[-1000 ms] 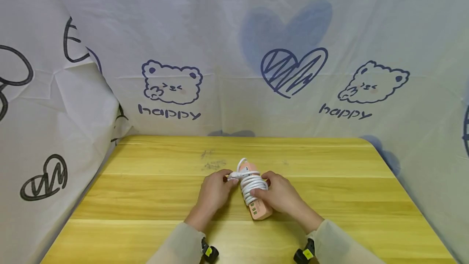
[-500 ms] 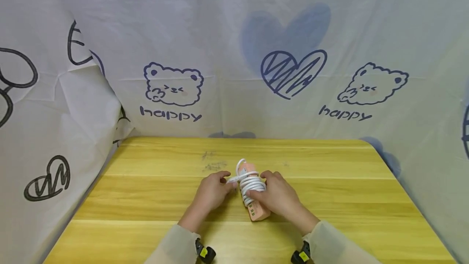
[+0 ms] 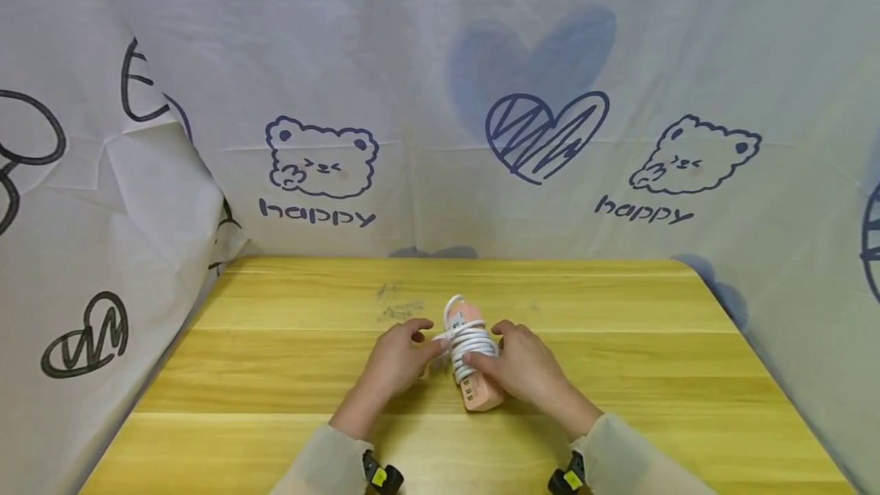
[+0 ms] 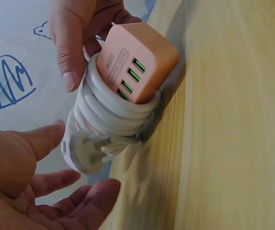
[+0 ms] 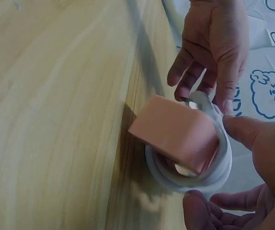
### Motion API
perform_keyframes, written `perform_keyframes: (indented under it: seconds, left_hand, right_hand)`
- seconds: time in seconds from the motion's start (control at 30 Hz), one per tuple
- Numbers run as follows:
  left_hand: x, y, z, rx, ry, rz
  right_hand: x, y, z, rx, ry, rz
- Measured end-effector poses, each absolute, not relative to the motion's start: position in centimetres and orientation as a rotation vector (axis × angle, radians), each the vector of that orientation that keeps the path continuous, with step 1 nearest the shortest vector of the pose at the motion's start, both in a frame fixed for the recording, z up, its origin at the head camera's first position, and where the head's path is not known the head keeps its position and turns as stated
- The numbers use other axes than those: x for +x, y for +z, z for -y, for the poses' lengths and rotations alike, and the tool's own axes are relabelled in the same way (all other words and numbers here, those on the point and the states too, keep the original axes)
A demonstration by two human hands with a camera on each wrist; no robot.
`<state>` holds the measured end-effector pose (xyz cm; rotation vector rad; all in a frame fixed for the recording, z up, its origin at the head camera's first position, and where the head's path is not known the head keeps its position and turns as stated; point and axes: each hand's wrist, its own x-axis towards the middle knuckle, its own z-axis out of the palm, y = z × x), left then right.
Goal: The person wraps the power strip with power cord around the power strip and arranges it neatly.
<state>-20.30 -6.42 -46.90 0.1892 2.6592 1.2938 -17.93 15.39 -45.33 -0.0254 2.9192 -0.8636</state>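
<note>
A peach-coloured power strip [image 3: 484,394] with a row of USB ports is wrapped in its white cord [image 3: 474,350] at mid-table. My right hand [image 3: 529,361] grips the wrapped strip from the right, thumb over the coils and fingers on the far side. At its left side is my left hand [image 3: 399,357], thumb at the white plug [image 4: 85,151]. In the left wrist view, the left fingers [image 4: 101,196] are spread below the plug with a gap between. The right wrist view shows the strip's plain end [image 5: 171,129] poking out of the coils.
The wood-grain table [image 3: 275,380] has dark scuff marks near its middle. A white cloth [image 3: 426,98] printed with bears and hearts hangs behind it and along the sides. Each wrist carries a small black camera [image 3: 383,476].
The left fingers have loosened from around the plug, which now sits closer to the coils. The right hand keeps its grip, and the strip has shifted slightly left.
</note>
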Motion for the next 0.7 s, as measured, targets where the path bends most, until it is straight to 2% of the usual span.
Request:
perform_keyframes:
  seconds: [0.7]
  left_hand:
    - [-19.54, -46.39, 7.07, 0.158, 1.168, -2.782]
  right_hand:
    - [-17.70, -45.42, -14.44, -0.106, -0.953, -2.877]
